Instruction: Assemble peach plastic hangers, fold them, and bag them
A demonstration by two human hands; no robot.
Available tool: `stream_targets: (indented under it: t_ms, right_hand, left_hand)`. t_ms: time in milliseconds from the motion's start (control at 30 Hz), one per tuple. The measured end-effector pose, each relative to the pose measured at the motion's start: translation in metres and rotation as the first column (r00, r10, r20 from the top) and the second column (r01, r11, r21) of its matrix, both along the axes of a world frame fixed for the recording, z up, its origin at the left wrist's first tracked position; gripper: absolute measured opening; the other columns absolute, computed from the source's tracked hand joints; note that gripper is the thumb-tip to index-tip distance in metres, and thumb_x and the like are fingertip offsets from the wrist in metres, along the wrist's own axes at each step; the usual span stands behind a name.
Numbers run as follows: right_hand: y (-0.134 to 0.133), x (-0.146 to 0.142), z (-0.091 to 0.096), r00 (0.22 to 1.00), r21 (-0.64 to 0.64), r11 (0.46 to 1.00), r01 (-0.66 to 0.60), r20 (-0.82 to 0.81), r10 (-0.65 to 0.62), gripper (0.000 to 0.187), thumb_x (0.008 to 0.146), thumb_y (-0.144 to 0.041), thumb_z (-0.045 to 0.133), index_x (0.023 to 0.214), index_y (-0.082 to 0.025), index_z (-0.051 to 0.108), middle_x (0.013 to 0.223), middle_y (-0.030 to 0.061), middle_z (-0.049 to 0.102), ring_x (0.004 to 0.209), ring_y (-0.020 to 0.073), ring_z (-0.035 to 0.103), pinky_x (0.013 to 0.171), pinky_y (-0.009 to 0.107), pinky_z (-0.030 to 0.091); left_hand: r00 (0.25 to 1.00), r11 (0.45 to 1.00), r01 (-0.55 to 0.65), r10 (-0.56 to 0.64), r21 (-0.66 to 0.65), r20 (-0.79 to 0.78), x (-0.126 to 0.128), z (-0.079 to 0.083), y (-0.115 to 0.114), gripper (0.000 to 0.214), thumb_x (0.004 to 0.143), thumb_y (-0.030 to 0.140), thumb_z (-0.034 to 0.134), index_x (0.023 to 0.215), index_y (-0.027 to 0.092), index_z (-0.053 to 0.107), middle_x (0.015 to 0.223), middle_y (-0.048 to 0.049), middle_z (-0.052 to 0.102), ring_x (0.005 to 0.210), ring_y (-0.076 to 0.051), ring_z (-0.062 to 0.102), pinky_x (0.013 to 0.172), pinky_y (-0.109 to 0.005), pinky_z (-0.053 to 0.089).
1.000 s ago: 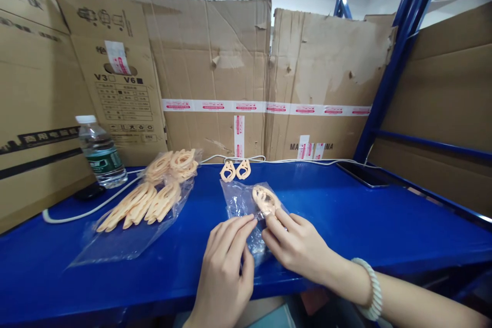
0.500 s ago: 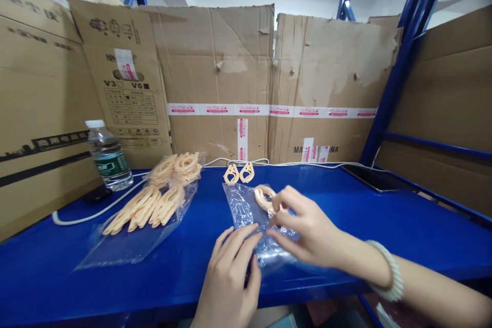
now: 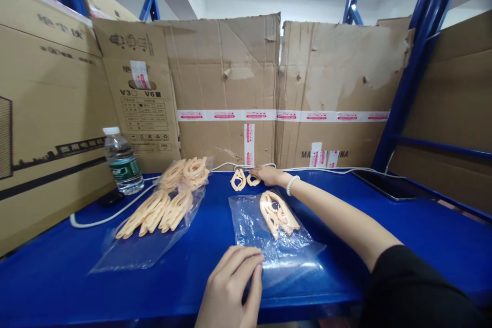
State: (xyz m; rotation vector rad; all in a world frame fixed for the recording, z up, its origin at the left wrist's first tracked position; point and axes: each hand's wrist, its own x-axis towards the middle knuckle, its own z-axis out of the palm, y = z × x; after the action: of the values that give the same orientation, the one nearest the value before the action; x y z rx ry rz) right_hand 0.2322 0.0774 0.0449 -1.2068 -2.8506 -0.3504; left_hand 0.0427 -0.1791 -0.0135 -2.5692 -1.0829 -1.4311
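Observation:
My left hand [image 3: 232, 284] is at the near left edge of a clear plastic bag [image 3: 246, 220], its thumb and fingers closed on the film. Inside that bag lie beige folded plastic hangers [image 3: 282, 218]. My right hand [image 3: 267, 175] is stretched to the back of the blue shelf, fingers closed over the top of a loose folded hanger [image 3: 252, 180]. Just left of it, another folded hanger [image 3: 238, 180] lies untouched. On the left, a second clear bag [image 3: 126, 259] holds several beige folded hangers [image 3: 169, 210].
A water bottle [image 3: 123, 164] and a dark small object [image 3: 110, 199] stand at the left by cardboard boxes [image 3: 49, 92]. A white cable [image 3: 88, 224] runs along the back. A phone [image 3: 384, 185] lies at the right back of the blue shelf [image 3: 215, 225].
My right hand has left the bag in front and reached to the back, onto the right loose hanger. The bag's hangers now show fully. My left hand stays at the bag's edge.

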Motion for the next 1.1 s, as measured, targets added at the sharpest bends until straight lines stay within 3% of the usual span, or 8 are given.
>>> stream_targets:
  t_ms: [233,367,567,633,700,833,967,1100]
  right_hand:
    - [-0.028,0.033,0.015,0.999,-0.108,0.994,0.017,0.04,-0.012,0.023,0.09,-0.025,0.063,0.109,-0.014,0.063,0.105,0.0072,0.064,0.088,0.0176,0.064,0.078,0.035,0.054]
    - [-0.068,0.061,0.032,0.991,-0.037,0.999,-0.017,-0.13,0.012,0.02,0.087,-0.007,0.056,0.101,-0.011,0.069,0.097,0.0101,0.063,0.086,0.0171,0.062,0.08,0.03,0.052]
    - [-0.126,0.09,0.045,0.904,0.117,0.992,0.038,-0.428,0.016,0.028,0.097,-0.022,0.043,0.108,-0.011,0.066,0.096,0.0114,0.063,0.084,0.0187,0.063,0.077,0.034,0.053]
    - [-0.143,0.091,0.042,0.794,0.067,0.994,0.083,-0.607,-0.025,0.027,0.094,-0.028,0.048,0.105,-0.012,0.067,0.093,0.0098,0.064,0.069,0.0167,0.064,0.068,0.034,0.055]
    - [-0.157,0.089,0.036,0.606,-0.077,0.993,0.09,-0.787,-0.116,0.026,0.089,-0.033,0.057,0.102,-0.013,0.068,0.089,0.008,0.067,0.056,0.0142,0.063,0.059,0.033,0.055]
    - [-0.179,0.072,0.024,0.302,-0.377,0.924,-0.068,-0.89,-0.341,0.034,0.077,-0.039,0.071,0.099,-0.013,0.072,0.086,0.008,0.072,0.058,0.0148,0.064,0.059,0.032,0.057]
    - [-0.197,0.051,0.019,0.183,-0.519,0.807,-0.283,-0.855,-0.485,0.033,0.072,-0.036,0.076,0.097,-0.014,0.075,0.089,0.0088,0.075,0.073,0.0167,0.068,0.066,0.03,0.059]
    - [-0.209,0.037,0.014,0.127,-0.535,0.747,-0.395,-0.837,-0.533,0.031,0.074,-0.033,0.076,0.099,-0.016,0.075,0.093,0.0086,0.075,0.076,0.016,0.07,0.07,0.03,0.06]
  left_hand:
    - [0.996,0.995,-0.034,0.041,-0.089,0.085,-0.002,-0.009,0.005,0.023,0.087,0.008,0.048,0.099,0.023,0.061,0.098,-0.0066,0.07,0.083,-0.021,0.07,0.071,-0.032,0.061]
    - [0.989,0.986,-0.003,0.028,-0.165,0.146,-0.002,-0.005,0.004,0.02,0.086,0.01,0.053,0.099,0.023,0.061,0.093,-0.0041,0.069,0.074,-0.018,0.07,0.066,-0.028,0.063]
    - [0.941,0.957,0.1,-0.003,-0.271,0.338,-0.004,0.008,0.001,0.012,0.088,0.016,0.054,0.089,0.023,0.064,0.091,-0.0027,0.066,0.082,-0.016,0.067,0.063,-0.021,0.063]
    - [0.938,0.952,0.097,0.01,-0.29,0.347,-0.003,0.009,0.004,0.012,0.087,0.016,0.054,0.083,0.022,0.064,0.085,-0.0018,0.065,0.076,-0.015,0.066,0.056,-0.018,0.061]
    - [0.939,0.951,0.094,0.014,-0.295,0.343,-0.001,0.008,0.008,0.012,0.086,0.017,0.055,0.081,0.022,0.064,0.079,-0.0008,0.064,0.07,-0.014,0.065,0.05,-0.016,0.059]
    - [0.91,0.969,0.038,0.068,-0.245,0.409,0.004,0.013,0.015,0.016,0.085,0.02,0.058,0.1,0.023,0.064,0.089,-0.0022,0.064,0.075,-0.015,0.067,0.057,-0.021,0.062]
    - [0.898,0.959,0.054,0.075,-0.278,0.434,0.007,0.023,0.022,0.052,0.082,0.023,0.064,0.132,0.025,0.049,0.118,-0.0082,0.059,0.075,-0.014,0.069,0.056,-0.022,0.063]
    - [0.883,0.946,0.096,0.064,-0.311,0.465,0.008,0.028,0.024,0.038,0.083,0.024,0.062,0.121,0.022,0.061,0.105,-0.0056,0.067,0.061,-0.012,0.069,0.055,-0.022,0.062]
